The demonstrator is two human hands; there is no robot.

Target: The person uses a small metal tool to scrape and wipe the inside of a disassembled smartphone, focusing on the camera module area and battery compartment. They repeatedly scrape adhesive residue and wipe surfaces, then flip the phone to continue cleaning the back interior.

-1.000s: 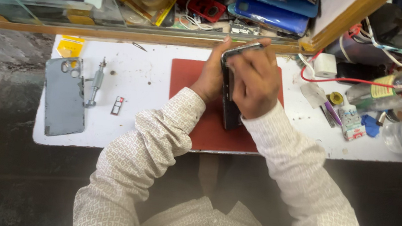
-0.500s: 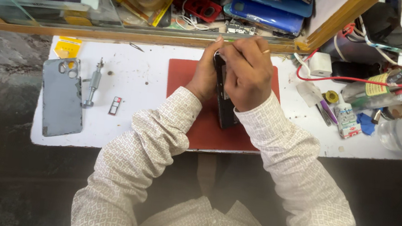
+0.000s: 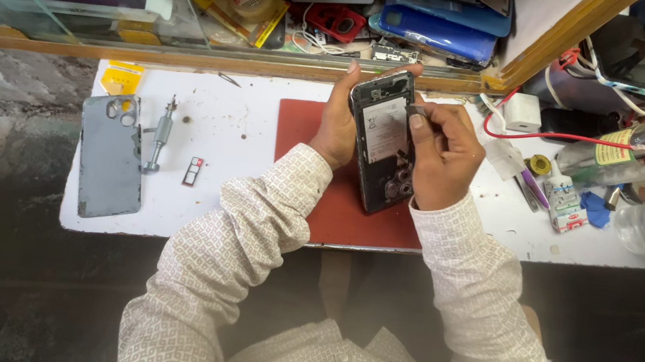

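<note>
At frame centre my left hand cups the opened phone upright above the red mat, steadying it so its insides face me. My right hand grips its other edge, thumb pressed on the battery. Farther left on the table lie the removed back cover and a screwdriver.

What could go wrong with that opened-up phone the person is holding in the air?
1. The opened phone is held up off the red mat by the left hand while the right hand works on its insides; a slip might drop it.
2. Its battery and parts are bare, so a hard poke might damage them.
3. The small card tray lies loose on the white table and might get lost.
</note>
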